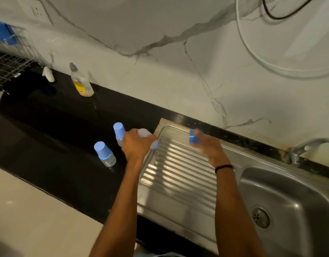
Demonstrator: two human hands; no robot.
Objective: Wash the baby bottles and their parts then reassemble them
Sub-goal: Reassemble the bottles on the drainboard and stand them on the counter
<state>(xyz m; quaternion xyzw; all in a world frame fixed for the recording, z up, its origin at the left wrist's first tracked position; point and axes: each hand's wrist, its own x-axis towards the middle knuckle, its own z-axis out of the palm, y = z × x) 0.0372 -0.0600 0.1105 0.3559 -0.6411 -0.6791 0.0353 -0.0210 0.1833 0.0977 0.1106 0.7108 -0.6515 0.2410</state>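
Gripping clear baby bottle (144, 133) in left hand (135, 145), blue plastic cap (192, 139) in right hand (210, 147). Only uncapping, seemingly; leaving two blue-capped bottles (105, 154) untouched, nine o'clock.

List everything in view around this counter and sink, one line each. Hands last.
capped clear plastic baby bottles: two, blue caps, upright on the countertop left of the sink
uncapped clear baby bottle: one, blue ring, in the left hand
blue plastic cap: one, in the right hand
clear dish soap bottle: one, yellow label, by the wall
black countertop: one, left of the sink
wire dish rack: one, metal, far left
small white object: one, beside the rack, unidentifiable
stainless steel sink: one, drainboard left, basin right
metal tap: one, behind the basin
white hose: one, on the wall
black cable: one, top right
left hand: grips the bottle
right hand: holds the cap
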